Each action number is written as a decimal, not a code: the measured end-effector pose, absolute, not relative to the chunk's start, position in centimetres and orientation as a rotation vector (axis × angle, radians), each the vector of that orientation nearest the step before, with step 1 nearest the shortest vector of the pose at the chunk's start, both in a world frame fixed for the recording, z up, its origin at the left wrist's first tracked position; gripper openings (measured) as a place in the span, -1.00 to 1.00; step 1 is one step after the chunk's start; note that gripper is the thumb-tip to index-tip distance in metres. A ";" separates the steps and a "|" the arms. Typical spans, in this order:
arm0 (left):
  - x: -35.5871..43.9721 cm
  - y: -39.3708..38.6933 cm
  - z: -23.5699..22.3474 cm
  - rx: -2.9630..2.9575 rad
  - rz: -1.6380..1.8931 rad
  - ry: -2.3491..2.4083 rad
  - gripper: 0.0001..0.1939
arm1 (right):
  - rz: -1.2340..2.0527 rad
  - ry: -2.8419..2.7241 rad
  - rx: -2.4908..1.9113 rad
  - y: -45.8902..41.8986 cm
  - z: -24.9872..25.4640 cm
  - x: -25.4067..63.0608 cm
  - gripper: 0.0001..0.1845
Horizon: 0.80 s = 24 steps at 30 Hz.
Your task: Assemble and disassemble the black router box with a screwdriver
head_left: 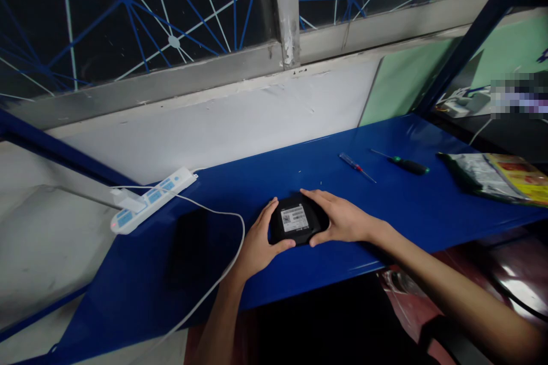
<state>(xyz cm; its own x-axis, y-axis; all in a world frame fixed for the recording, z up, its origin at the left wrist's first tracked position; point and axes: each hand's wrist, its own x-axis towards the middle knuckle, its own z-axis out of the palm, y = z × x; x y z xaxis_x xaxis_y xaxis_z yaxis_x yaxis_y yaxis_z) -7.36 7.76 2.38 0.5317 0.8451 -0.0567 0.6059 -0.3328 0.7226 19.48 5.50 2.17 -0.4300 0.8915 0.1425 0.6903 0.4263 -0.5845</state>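
Observation:
A small black device [297, 219] with a white label on its upturned face lies on the blue table [385, 199]. My left hand [259, 242] grips its left side, thumb curled round the near edge. My right hand [340, 218] grips its right side, fingers wrapped over the far edge. Both hands hold the device against the tabletop.
A white power strip [149, 198] with a plug and a white cable [222, 274] lies at the left. A red-tipped screwdriver [356, 166] and a green-handled screwdriver [405, 163] lie beyond the device. A plastic bag with yellow packaging [496, 177] sits at the right. A dark flat object [192, 245] lies left of my hands.

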 end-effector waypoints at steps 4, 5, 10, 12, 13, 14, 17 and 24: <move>-7.2 7.9 2.9 2.074 0.366 1.197 -0.06 | 0.644 -2.256 -1.389 5.5 2.7 19.3 0.27; -7.2 7.9 3.0 2.085 0.357 1.194 -0.06 | 0.646 -2.259 -1.400 5.5 2.8 19.3 0.27; -7.3 7.9 3.0 2.114 0.327 1.180 -0.07 | 0.660 -2.279 -1.445 5.4 3.3 19.2 0.26; -7.3 7.9 3.0 2.114 0.313 1.179 -0.08 | 0.667 -2.288 -1.456 5.4 3.4 19.1 0.25; -7.2 7.9 3.1 2.112 0.307 1.179 -0.08 | 0.669 -2.292 -1.462 5.4 3.4 19.1 0.25; -7.2 7.9 3.2 2.109 0.302 1.180 -0.06 | 0.668 -2.293 -1.467 5.3 3.4 19.1 0.25; -7.2 7.9 3.5 2.104 0.299 1.177 -0.02 | 0.652 -2.286 -1.481 5.2 3.4 19.0 0.25; -7.6 7.9 3.5 2.097 0.356 1.133 0.08 | 0.559 -2.308 -1.416 5.0 3.4 18.6 0.20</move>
